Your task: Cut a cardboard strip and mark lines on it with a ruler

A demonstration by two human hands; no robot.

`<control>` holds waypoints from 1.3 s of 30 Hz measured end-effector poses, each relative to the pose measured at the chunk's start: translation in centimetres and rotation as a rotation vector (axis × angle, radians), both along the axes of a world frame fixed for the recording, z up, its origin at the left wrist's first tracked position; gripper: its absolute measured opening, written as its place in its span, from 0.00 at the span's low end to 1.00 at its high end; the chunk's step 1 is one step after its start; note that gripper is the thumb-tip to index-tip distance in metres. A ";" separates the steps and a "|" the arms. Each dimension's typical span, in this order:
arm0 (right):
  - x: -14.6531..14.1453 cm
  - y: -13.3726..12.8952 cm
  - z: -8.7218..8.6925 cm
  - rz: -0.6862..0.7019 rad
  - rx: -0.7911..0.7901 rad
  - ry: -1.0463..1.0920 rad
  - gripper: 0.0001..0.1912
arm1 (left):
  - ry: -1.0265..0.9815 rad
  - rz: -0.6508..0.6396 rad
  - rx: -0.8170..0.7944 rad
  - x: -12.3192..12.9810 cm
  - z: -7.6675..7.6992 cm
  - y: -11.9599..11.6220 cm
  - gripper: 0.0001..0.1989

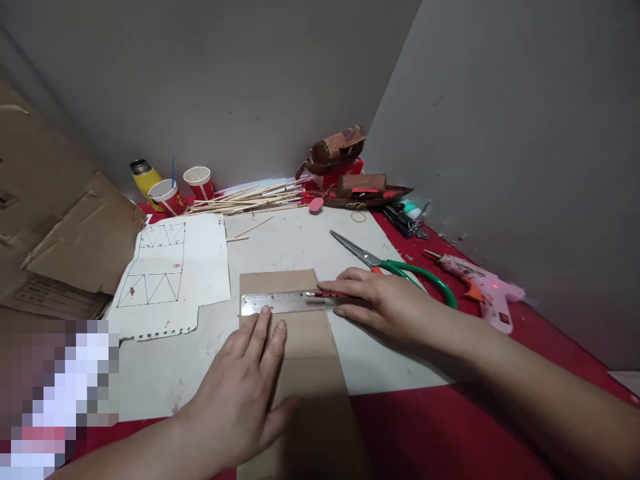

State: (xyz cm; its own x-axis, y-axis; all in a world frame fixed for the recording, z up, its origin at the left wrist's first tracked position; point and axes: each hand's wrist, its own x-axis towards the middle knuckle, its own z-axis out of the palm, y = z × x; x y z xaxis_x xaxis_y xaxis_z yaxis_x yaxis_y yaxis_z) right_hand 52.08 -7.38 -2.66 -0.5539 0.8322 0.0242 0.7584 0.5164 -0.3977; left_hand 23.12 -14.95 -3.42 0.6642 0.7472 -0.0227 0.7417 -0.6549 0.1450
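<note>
A strip of brown cardboard (305, 373) runs from the near edge up to the middle of the white sheet. Across its far part lies a clear ruler (257, 305). My left hand (245, 387) rests on the cardboard with its fingers spread, fingertips on the ruler's near edge. My right hand (373, 300) is at the ruler's right end, its fingers closed round a dark red pencil (325, 295) that points left over the ruler. Scissors with green handles (373, 259) lie just beyond my right hand.
A paper with drawn triangles (205, 267) lies left. Thin sticks (250, 199), two paper cups (199, 180) and a yellow bottle (145, 177) are at the back. Brown model boats (363, 190) stand behind. A pink glue gun (483, 283) lies right; cardboard boxes (75, 220) stand left.
</note>
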 end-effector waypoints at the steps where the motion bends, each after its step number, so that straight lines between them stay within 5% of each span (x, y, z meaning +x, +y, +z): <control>1: 0.2 -0.1 -0.3 0.001 0.002 0.011 0.21 | 0.005 0.013 -0.024 0.0 -0.1 0.1 0.43; 11: 0.7 -0.2 -0.9 0.018 0.141 -0.076 0.19 | -0.024 0.019 -0.070 -0.1 -0.7 0.6 0.49; 20: 0.2 0.1 -1.5 0.096 0.320 -0.132 0.19 | 0.033 0.096 -0.252 0.4 0.5 1.2 0.51; 39: 0.0 0.0 -1.8 0.080 0.384 0.003 0.16 | 0.106 0.113 -0.268 0.8 0.7 1.3 0.53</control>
